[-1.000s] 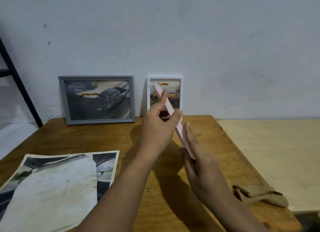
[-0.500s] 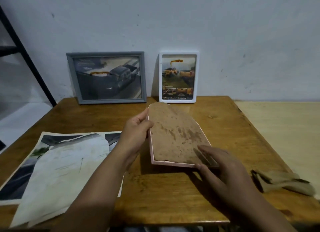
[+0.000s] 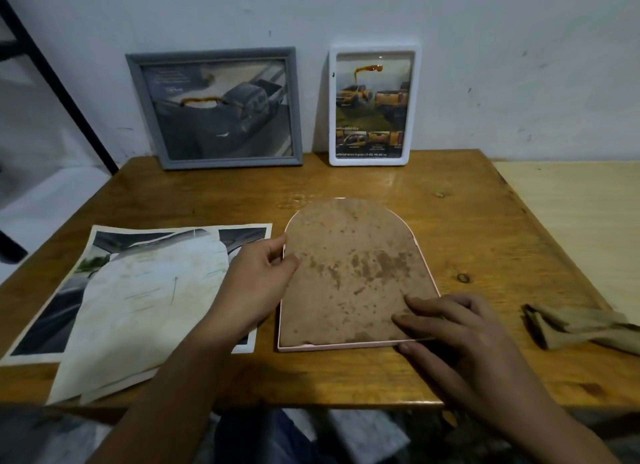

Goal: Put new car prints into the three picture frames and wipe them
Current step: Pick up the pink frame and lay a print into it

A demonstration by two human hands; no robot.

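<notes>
On table, arched pink frame face-down, stained

Dim, even indoor lighting, source not visible. Faint sheen on counter well beyond both grips; small glare spot on glass of white frame. Soft shadows beneath right grip and left grip. Wide-angle bowing toward edges. Bottom strip below grips dark, blurred. Overall softness, mild noise.
</notes>
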